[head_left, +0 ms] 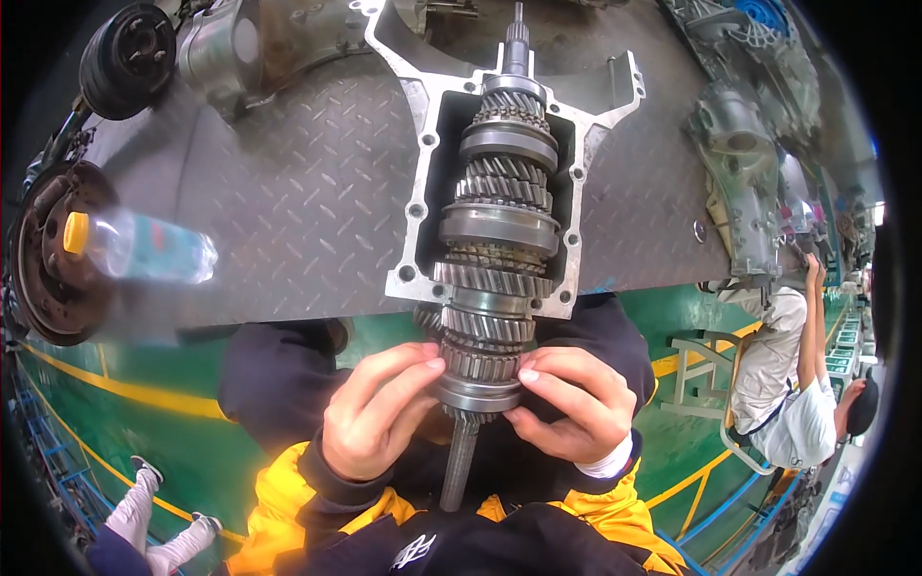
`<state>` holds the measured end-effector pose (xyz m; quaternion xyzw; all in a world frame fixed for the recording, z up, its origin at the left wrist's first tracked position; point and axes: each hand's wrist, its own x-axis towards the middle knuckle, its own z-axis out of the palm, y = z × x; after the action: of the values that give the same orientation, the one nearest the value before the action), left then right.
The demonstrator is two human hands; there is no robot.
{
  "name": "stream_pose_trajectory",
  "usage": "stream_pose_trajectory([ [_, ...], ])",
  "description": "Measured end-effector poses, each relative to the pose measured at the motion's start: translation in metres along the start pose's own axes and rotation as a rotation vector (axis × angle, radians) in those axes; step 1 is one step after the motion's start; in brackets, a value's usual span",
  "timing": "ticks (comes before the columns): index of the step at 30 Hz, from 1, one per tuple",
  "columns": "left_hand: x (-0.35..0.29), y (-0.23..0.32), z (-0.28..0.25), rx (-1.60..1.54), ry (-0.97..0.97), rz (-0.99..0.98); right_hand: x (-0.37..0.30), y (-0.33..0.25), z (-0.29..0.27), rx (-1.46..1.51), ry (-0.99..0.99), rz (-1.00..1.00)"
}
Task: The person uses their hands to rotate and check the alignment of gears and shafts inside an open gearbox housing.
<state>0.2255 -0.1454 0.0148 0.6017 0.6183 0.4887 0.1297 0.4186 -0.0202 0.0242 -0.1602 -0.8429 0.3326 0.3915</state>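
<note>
A gearbox shaft with several gears and rings (499, 235) lies lengthwise in an open aluminium gearbox housing (421, 182). Its near end juts past the table edge toward me and ends in a splined shaft (461, 461). On that overhanging part sits a grooved synchronizer sleeve (477, 392). My left hand (376, 408) pinches the sleeve and its toothed hub from the left, fingertips on the metal. From the right, my right hand (579, 403) grips the same sleeve between thumb and fingers. The sleeve's underside is hidden.
The housing rests on a dark tread-plate table (298, 211). Left of it are a plastic bottle with a yellow cap (144, 247) and a rusty brake drum assembly (58, 254). More metal casings (740, 163) stand at right. A seated person (788, 384) works beyond them.
</note>
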Motion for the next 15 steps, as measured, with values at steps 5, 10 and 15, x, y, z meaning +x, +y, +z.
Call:
stream_pose_trajectory([
  [5, -0.0017, -0.0035, -0.0011, 0.017, -0.01, 0.027, -0.0012, 0.0038, 0.0019, -0.002, -0.021, -0.029],
  [10, -0.0028, -0.0047, -0.001, -0.017, -0.018, 0.022, -0.0001, 0.0028, 0.0025, 0.006, -0.028, -0.019],
  [15, -0.0015, -0.0048, -0.0005, -0.042, -0.011, 0.016, -0.0006, 0.0045, 0.0013, 0.019, -0.035, -0.031],
])
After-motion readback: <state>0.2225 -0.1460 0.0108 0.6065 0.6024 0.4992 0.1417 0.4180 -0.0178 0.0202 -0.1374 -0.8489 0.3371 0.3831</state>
